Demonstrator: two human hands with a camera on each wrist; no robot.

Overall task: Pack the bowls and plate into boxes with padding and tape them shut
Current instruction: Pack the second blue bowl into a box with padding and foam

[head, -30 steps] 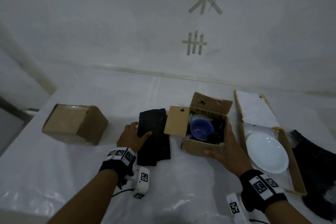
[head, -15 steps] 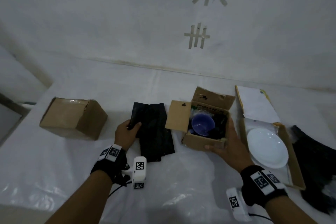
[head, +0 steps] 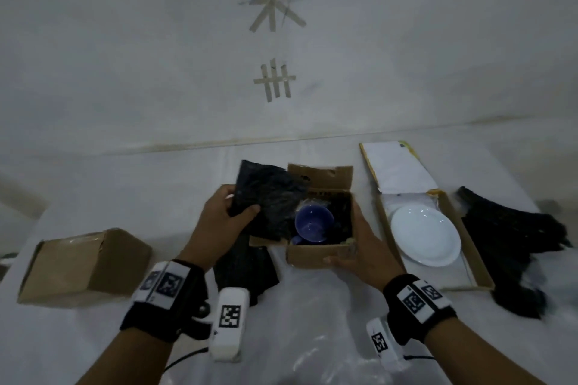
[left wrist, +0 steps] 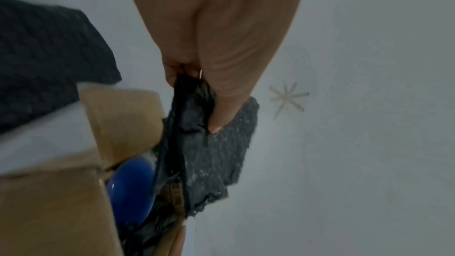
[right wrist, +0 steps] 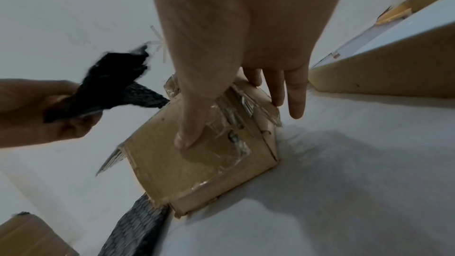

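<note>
A blue bowl (head: 313, 226) sits on black padding inside a small open cardboard box (head: 319, 255) at the table's middle. My left hand (head: 223, 216) pinches a black padding sheet (head: 269, 197) and holds it lifted over the box's left side; its thumb lies on the padding sheet (left wrist: 221, 143) above the blue bowl (left wrist: 130, 188). My right hand (head: 364, 247) holds the box's near right corner, thumb on the front wall of the box (right wrist: 172, 164), fingers along its right side. A white plate (head: 425, 239) lies in a flat open box (head: 472, 253) to the right.
A closed cardboard box (head: 84, 262) stands at the left. More black padding (head: 244, 272) lies flat in front of the left hand, and a dark heap of padding (head: 513, 244) sits at the far right. Clear plastic sheeting (head: 312, 337) covers the near table.
My left hand took a black padding sheet from the pile on the table and lifted it up and right over the open box. The right hand kept holding the box.
</note>
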